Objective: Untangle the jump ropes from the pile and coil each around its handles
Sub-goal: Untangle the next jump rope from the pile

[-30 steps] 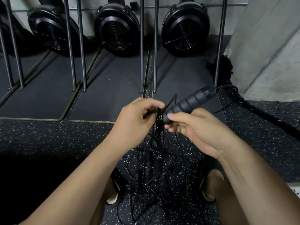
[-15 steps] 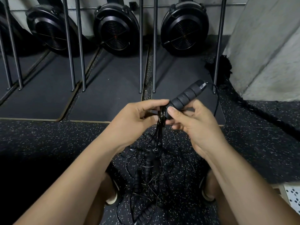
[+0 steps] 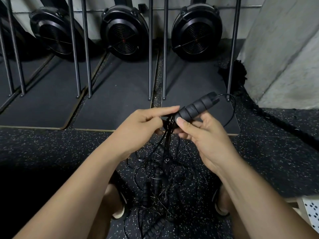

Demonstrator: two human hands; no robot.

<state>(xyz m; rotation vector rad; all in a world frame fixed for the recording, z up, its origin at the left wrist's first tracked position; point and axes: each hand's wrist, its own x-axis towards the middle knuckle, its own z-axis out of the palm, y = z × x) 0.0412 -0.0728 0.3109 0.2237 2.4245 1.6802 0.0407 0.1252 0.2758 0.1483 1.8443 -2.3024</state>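
A ribbed black handle (image 3: 195, 108) is pinched in the right hand (image 3: 205, 135), fingers curled round its lower end. Cord loops (image 3: 170, 122) at that end are gripped by the left hand (image 3: 143, 125). The tangled pile (image 3: 158, 180) hangs down to the speckled floor (image 3: 51, 149).

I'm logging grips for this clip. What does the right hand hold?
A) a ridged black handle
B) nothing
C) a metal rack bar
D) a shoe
A: the right hand pinches the ridged black handle near its lower end, while the left hand holds the cord loops beside it.
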